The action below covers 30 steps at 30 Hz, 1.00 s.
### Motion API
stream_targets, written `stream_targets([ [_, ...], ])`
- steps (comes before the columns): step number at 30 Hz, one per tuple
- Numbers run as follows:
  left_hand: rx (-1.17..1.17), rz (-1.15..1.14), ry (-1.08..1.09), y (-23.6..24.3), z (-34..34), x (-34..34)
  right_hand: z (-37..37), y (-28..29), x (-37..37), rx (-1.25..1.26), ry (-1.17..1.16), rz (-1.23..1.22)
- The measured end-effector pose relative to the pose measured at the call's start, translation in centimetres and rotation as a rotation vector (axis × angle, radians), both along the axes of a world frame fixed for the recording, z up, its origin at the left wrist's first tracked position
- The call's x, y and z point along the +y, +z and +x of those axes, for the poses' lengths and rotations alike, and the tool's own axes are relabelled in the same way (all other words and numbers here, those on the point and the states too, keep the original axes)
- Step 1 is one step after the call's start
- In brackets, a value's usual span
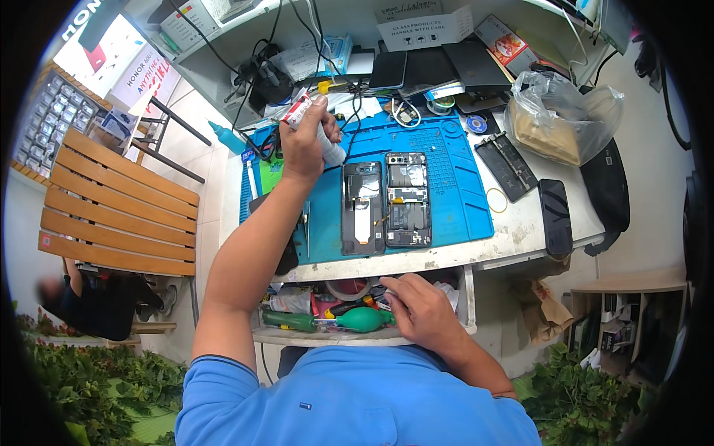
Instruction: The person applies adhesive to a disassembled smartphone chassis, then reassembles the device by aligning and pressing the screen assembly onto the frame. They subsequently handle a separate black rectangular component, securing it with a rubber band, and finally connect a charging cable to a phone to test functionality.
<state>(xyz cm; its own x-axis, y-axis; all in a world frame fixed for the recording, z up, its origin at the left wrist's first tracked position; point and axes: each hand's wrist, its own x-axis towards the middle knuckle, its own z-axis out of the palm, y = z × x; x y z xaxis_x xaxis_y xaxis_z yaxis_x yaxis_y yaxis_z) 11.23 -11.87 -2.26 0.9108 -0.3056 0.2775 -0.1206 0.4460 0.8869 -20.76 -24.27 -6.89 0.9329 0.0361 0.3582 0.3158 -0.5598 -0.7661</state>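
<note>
My left hand (pixel 309 137) grips a white tube (pixel 332 152) with a red label, tilted above the left side of two opened phone halves. The dark back panel (pixel 363 238) lies beside the phone body (pixel 407 223), whose inner parts show, on a blue repair mat (pixel 461 208). Down at the open drawer (pixel 467 301), my right hand (pixel 418 308) has curled fingers near a small grey item; what they hold is unclear. The drawer holds a green bulb blower (pixel 361 320), a green bottle and assorted small items. Metal tweezers (pixel 306 234) lie left of the phone.
A dark phone (pixel 556 215) and a loose housing (pixel 498 156) lie right of the mat, near a plastic bag (pixel 558 111). A blue bottle (pixel 226 138) stands at left. Cables and boxes crowd the back. Beside a slatted wooden table (pixel 119 208) another person (pixel 104 305) sits.
</note>
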Motion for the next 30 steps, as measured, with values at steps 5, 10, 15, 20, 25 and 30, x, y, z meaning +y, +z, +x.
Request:
stream_targets([
  [5,-0.004,0.009,0.015,-0.5,0.1,-0.4,0.1,-0.2,-0.1,-0.01,0.011,-0.02],
  [10,0.0,0.008,0.01,-0.6,0.1,-0.4,0.1,0.0,-0.2,0.013,0.014,-0.03],
  [15,0.01,0.001,-0.002,-0.9,0.1,-0.2,0.2,-0.2,0.0,0.009,0.012,-0.026],
  [20,0.022,-0.003,-0.017,-0.6,-0.2,0.2,0.2,-0.1,0.0,0.011,0.014,-0.038],
  [25,0.046,-0.01,-0.029,-0.6,-0.7,0.6,0.3,0.1,0.0,0.026,0.014,-0.039],
  [30,0.039,-0.005,-0.034,-0.7,-1.0,0.9,0.2,0.1,0.0,0.027,0.015,-0.041],
])
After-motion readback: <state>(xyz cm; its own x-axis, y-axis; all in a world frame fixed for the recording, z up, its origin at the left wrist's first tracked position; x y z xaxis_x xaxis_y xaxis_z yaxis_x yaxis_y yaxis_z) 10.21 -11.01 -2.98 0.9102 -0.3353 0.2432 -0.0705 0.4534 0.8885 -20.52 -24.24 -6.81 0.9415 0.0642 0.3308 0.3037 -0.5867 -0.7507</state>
